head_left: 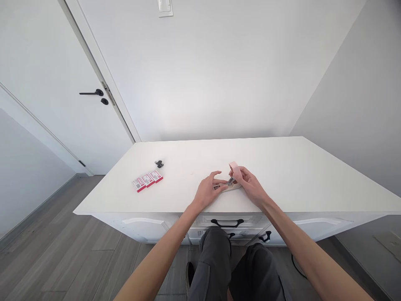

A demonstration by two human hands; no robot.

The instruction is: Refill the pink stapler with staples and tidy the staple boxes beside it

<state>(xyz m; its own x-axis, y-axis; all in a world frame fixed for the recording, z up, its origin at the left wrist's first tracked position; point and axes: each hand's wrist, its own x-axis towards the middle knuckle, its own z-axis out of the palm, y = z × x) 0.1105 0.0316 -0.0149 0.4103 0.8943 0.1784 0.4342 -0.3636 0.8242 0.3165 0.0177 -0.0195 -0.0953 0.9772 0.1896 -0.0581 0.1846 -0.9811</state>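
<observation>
A pink stapler (pixel 234 169) stands opened on the white desk (pixel 282 175), its top arm raised and its base lying flat. My right hand (pixel 250 184) is closed around the raised arm from the right. My left hand (pixel 209 189) rests on the desk just left of the stapler, thumb and forefinger pinched at the metal staple channel, holding something small that I cannot make out.
Three small red-and-white staple boxes (pixel 147 180) lie side by side on the desk's left part, with a small black clip (pixel 159 164) behind them. Drawers with black handles (pixel 227 223) sit under the desk front. A white door (pixel 62 92) stands at the left.
</observation>
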